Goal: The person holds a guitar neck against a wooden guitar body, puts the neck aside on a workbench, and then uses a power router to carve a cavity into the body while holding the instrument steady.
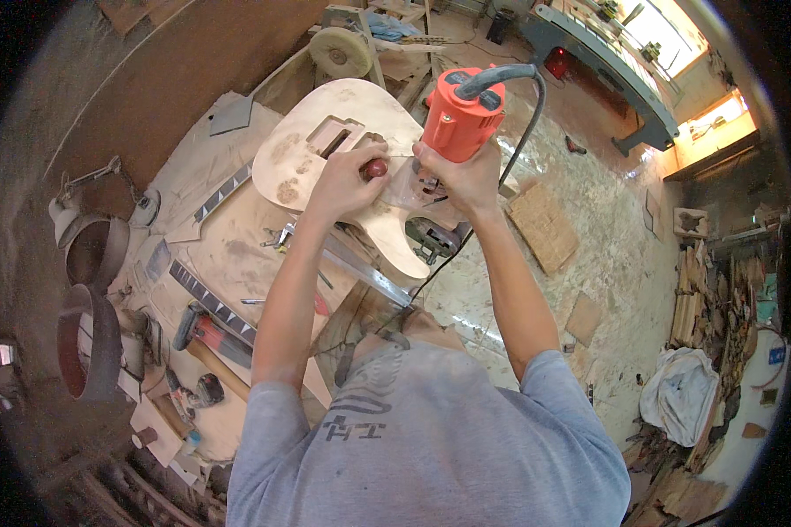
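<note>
A pale wooden guitar body [283, 169] with cut cavities lies near the top middle, a metal clamp [432, 239] under its lower right horn. On it stands a red router [460, 119] with a thick cable running from its top and a clear base plate. My left hand [351, 183] is closed around a round reddish-brown knob [376, 168] beside the router. My right hand [466, 176] grips the lower part of the router's red housing, its thumb toward the middle. The cutting bit is too obscured to make out.
A cluttered workbench [177, 200] on the left holds metal strips, power tools [206, 334] and offcuts. A grey machine table [611, 83] stands at upper right. Boards [540, 224] lie on the floor; stacked scrap wood [690, 299] and a white sack [677, 395] are at right.
</note>
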`<state>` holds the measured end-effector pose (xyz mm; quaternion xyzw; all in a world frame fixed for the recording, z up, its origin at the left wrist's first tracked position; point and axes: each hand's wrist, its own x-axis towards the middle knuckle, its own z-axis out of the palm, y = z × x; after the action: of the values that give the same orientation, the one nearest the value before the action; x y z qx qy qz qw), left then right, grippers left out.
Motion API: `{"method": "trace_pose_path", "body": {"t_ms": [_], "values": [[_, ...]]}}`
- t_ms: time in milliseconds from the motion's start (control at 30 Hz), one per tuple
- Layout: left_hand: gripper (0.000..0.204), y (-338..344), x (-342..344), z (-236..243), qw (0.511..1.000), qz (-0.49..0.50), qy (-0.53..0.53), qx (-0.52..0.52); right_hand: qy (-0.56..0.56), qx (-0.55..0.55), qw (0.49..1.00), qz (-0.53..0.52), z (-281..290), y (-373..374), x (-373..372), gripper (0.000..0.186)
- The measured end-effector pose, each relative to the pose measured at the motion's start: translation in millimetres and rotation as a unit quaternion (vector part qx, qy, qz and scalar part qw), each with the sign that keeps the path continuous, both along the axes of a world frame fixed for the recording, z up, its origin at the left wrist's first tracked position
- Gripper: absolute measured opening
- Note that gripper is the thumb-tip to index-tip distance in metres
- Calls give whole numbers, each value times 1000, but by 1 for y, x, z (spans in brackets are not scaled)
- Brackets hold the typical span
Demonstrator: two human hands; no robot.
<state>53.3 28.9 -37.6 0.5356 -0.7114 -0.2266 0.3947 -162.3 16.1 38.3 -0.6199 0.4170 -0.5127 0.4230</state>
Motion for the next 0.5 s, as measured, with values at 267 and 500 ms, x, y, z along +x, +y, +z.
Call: {"method": "trace_pose_path", "body": {"t_ms": [267, 500], "values": [[31, 3, -2, 10, 1000, 2, -9, -22, 25, -70, 996, -46, -19, -11, -2, 47], [20, 2, 1, -1, 997, -22, 15, -74, -6, -94, 995, -28, -13, 2, 3, 58]]}}
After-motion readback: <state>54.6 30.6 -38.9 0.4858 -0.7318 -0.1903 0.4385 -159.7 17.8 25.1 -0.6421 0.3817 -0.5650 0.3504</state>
